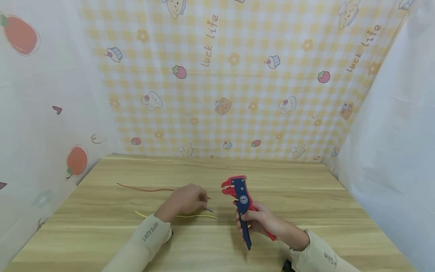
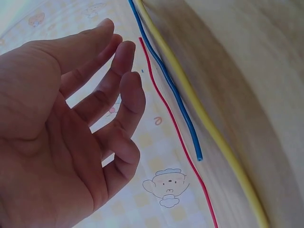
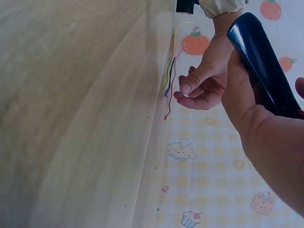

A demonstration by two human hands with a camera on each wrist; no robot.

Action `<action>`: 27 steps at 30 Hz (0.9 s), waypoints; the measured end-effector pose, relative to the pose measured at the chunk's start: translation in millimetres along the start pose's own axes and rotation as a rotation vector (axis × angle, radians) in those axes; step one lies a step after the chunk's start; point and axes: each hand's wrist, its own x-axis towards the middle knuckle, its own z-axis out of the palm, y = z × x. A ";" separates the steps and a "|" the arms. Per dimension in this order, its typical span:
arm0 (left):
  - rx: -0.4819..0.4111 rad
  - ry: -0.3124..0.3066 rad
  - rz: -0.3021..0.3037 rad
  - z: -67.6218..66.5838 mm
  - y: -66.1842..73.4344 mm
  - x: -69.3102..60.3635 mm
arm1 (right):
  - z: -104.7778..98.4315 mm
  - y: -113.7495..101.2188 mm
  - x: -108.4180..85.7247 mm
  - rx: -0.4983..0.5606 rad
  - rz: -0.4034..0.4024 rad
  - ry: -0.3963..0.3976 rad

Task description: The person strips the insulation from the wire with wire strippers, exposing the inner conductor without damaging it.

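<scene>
In the head view my right hand grips the handles of a red and blue wire stripper, its head up and its jaws facing left. The right wrist view shows one dark blue handle in that hand. My left hand is just above the wires, fingers loosely bent, with nothing between thumb and fingertips in the left wrist view. Beside it lie a blue wire, a thicker-looking yellow wire and a red wire. In the head view the left hand hides most of the blue wire.
The wires lie on a wood-grain table. Tiny coloured scraps are scattered on it in the right wrist view. A yellow checked curtain stands behind, with white sheets at the sides.
</scene>
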 end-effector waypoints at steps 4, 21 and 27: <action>0.005 0.021 -0.018 -0.2 -1.1 -0.2 | 0.9 1.0 -0.5 0.002 0.000 0.006; -0.058 0.085 -0.055 -3.0 -11.8 -0.6 | 3.0 0.9 -0.6 0.002 0.005 0.005; -0.046 0.092 -0.105 -7.4 -15.2 2.0 | 3.7 0.2 -0.9 0.006 0.009 0.007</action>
